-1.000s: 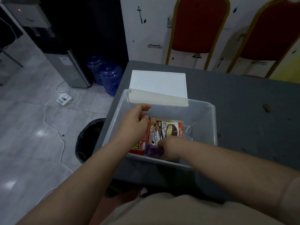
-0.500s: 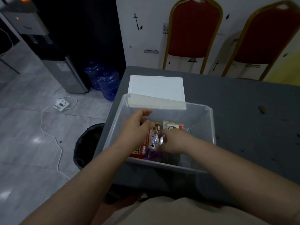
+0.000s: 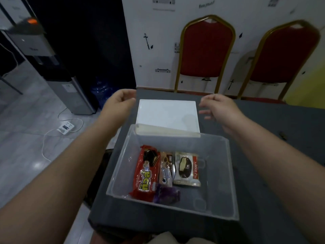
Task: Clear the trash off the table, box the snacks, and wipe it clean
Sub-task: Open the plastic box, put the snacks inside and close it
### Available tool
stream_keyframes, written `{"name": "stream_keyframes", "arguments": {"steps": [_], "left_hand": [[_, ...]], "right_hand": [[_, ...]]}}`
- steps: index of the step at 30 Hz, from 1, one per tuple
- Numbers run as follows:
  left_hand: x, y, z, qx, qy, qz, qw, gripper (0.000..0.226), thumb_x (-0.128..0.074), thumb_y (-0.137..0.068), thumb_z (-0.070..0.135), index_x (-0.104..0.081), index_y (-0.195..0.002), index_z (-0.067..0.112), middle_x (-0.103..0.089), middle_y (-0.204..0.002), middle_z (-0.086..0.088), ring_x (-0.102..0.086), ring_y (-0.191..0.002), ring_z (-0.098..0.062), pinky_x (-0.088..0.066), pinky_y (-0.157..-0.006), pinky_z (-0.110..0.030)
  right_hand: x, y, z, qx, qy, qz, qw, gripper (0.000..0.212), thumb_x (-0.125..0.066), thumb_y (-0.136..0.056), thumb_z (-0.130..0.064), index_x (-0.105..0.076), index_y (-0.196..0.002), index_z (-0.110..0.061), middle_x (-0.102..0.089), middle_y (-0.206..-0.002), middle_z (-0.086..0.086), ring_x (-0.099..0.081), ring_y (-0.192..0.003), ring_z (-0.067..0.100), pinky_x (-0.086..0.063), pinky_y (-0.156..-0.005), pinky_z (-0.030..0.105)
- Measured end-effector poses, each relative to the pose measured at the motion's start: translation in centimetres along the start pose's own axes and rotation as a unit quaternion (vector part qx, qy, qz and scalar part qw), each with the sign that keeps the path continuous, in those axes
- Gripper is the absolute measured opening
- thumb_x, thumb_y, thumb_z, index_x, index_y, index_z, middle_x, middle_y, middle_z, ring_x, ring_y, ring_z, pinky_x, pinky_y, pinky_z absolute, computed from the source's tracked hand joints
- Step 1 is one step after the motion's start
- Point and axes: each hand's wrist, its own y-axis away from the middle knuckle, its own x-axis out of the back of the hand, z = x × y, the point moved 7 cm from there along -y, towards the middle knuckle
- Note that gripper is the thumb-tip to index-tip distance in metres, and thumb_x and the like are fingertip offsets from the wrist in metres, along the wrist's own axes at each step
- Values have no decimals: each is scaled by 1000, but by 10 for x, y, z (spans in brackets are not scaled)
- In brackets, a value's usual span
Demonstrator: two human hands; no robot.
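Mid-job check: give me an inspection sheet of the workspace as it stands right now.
Surface: dark grey table, with small crumbs on its right part.
Job's things: clear plastic box open, holding a red wafer pack, a slim cookie pack, a white choco pie pack and a purple wrapper; white lid lies flat behind the box.
Clutter: nothing seen beyond the crumbs.
Grippers: left hand and right hand hover either side of the lid, fingers loosely curled, holding nothing.
Cables: white cord with power strip on the floor.
Surroundings: two red chairs, water dispenser, blue water bottles.
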Motion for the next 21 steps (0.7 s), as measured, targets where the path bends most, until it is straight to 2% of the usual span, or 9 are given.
{"name": "stream_keyframes", "arguments": {"steps": [3,7,8,11,13,15,17,19,21], "left_hand": [[0,-41,-33,85,-3,5,996,27,-46,-96,14,-54,-121,16,-57,-91,7,-54,-82,-10,-43,-69,-20],[-22,-69,-99,193,-77,-84,975,35,-46,-97,23,-50,-131,15,-53,-113,-3,-52,-106,-23,-44,-89,-35],[-26,-72,-111,212,-86,-95,969,32,-46,-96,24,-52,-127,17,-53,-111,-4,-52,-104,-23,-45,-88,-35],[-38,-82,-138,253,-100,-131,953,10,-46,-91,21,-56,-94,20,-45,-80,-4,-41,-66,-16,-37,-56,-26],[-44,-86,-152,275,-114,-150,943,12,-48,-86,27,-56,-88,18,-41,-77,-4,-35,-59,-15,-33,-52,-25],[-52,-94,-163,269,-141,-163,939,23,-46,-90,30,-57,-104,15,-48,-89,-8,-45,-67,-19,-39,-62,-29],[-54,-98,-166,258,-167,-156,939,34,-47,-92,29,-52,-120,10,-56,-110,-11,-57,-88,-29,-47,-76,-39],[-55,-102,-170,267,-168,-147,937,33,-50,-91,23,-53,-120,7,-59,-116,-15,-58,-103,-35,-48,-87,-44],[-50,-108,-174,281,-175,-132,934,31,-51,-88,16,-54,-116,5,-59,-113,-16,-58,-105,-36,-47,-91,-45]], "right_hand": [[-2,-44,39,-89,65,-33,993,13,-57,-92,-20,-59,-104,-16,-63,-113,7,-64,-93,20,-53,-70,29],[-17,-77,87,-170,118,-85,975,41,-56,-93,-26,-48,-131,-13,-53,-129,6,-54,-110,23,-47,-86,38],[-22,-83,97,-186,120,-95,971,45,-55,-93,-29,-44,-134,-13,-50,-133,5,-51,-116,24,-44,-88,39],[-31,-95,116,-210,122,-107,964,56,-56,-90,-36,-38,-140,-18,-43,-142,3,-43,-126,25,-38,-92,40],[-34,-100,121,-214,128,-110,962,52,-55,-91,-33,-39,-138,-19,-45,-139,1,-44,-121,23,-36,-90,39],[-36,-108,126,-218,126,-106,962,44,-53,-91,-27,-43,-133,-19,-49,-129,0,-45,-110,21,-35,-89,38],[-38,-112,129,-221,116,-99,963,47,-53,-91,-25,-41,-135,-19,-48,-128,-1,-43,-112,21,-34,-89,38],[-40,-114,131,-227,104,-99,963,53,-54,-88,-23,-39,-139,-21,-46,-136,-2,-43,-122,22,-36,-89,39],[-37,-116,133,-245,73,-78,964,51,-54,-87,-18,-40,-136,-21,-48,-135,0,-46,-122,23,-39,-88,39]]}}
